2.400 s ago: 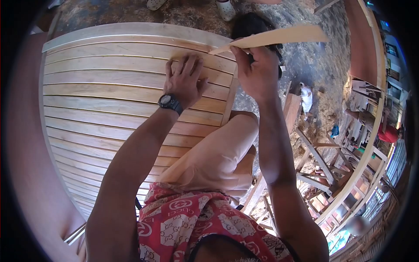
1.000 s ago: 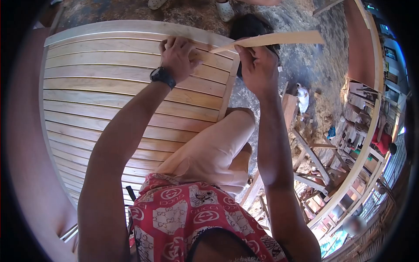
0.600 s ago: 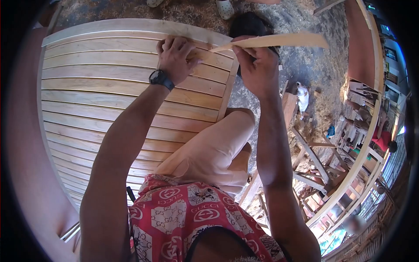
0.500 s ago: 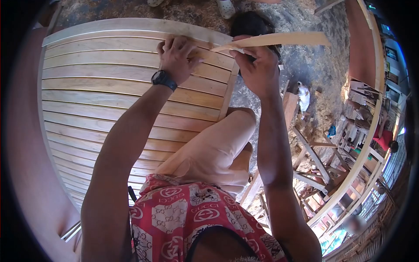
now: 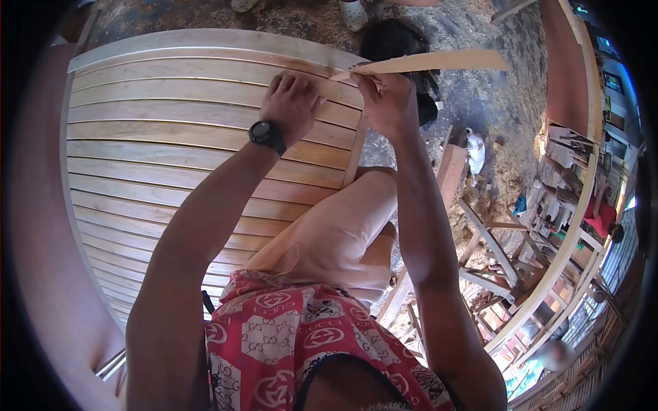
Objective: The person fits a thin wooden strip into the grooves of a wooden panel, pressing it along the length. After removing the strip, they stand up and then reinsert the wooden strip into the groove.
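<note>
A slatted panel of pale wood (image 5: 205,109) lies under my hands, with narrow dark grooves between its slats. My left hand (image 5: 293,106), wearing a black watch (image 5: 264,133), rests near the panel's far right part. Its fingers are bent down onto the slats, with the tips hidden from me; I see nothing held in it. My right hand (image 5: 391,103) pinches a thin tan wooden strip (image 5: 445,61) just beyond the panel's right edge. One narrow end of the strip reaches over the panel close to my left hand, while the wide end sticks out to the right.
Wood shavings cover the floor (image 5: 473,96). A black object (image 5: 394,41) sits past the panel's corner, and a white animal (image 5: 475,154) lies to the right. Wooden frames (image 5: 497,253) stand at lower right. Another person's shoe (image 5: 354,15) shows at the top.
My right hand has shifted left and slightly up, carrying the strip with it. My left hand has slid a little to the right and nearer me, its fingers more curled.
</note>
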Motion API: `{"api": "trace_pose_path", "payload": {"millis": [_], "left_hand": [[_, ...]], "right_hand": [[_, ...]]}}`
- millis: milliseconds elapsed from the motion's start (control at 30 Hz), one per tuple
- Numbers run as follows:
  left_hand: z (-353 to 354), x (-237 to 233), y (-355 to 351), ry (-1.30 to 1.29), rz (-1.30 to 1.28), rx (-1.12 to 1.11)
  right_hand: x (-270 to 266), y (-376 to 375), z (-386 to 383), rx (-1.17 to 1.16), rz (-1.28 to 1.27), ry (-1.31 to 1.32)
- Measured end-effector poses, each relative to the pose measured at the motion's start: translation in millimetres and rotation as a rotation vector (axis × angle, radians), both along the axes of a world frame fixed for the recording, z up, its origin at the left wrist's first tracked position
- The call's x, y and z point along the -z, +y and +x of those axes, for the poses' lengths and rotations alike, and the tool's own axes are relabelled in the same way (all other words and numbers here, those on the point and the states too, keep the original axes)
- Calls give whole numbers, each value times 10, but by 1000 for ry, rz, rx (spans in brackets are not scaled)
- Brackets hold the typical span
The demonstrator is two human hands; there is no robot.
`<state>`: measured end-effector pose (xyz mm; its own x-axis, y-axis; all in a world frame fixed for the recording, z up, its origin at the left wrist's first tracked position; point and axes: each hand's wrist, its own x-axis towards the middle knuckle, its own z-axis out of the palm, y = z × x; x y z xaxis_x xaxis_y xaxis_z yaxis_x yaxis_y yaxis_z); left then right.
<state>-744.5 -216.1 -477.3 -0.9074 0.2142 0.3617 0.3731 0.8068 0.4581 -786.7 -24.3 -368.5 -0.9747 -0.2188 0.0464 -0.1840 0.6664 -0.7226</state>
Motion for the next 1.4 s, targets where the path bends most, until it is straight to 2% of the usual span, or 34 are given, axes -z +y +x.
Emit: {"api": "trace_pose_path", "payload": {"millis": [133, 267, 467, 667, 733, 867, 1033, 1167, 1233, 1400], "left_hand": [[71, -27, -1, 0, -58, 19], [81, -26, -34, -17, -73, 42], [86, -7, -34, -12, -62, 34], [79, 7, -37, -11, -84, 42], [89, 9, -51, -2, -87, 36], [81, 0, -28, -29, -111, 41], [82, 50, -49, -9, -73, 67], [76, 70, -54, 24, -62, 63], [67, 81, -47, 27, -61, 66], [80, 43, -51, -3, -85, 74]], "right_hand": [[-36, 15, -23, -44, 123, 61], [-19, 15, -13, -21, 26, 57], [-77, 35, -34, -43, 137, 105], [-246, 123, -57, 56, -9, 29], [-498, 175, -96, 127, -301, 118], [-699, 298, -33, 157, -167, 88], [-332, 402, 139, 18, -115, 117], [-234, 382, 245, 31, -95, 121], [-189, 403, 220, 17, -51, 241], [-141, 418, 168, 57, -24, 235]]}}
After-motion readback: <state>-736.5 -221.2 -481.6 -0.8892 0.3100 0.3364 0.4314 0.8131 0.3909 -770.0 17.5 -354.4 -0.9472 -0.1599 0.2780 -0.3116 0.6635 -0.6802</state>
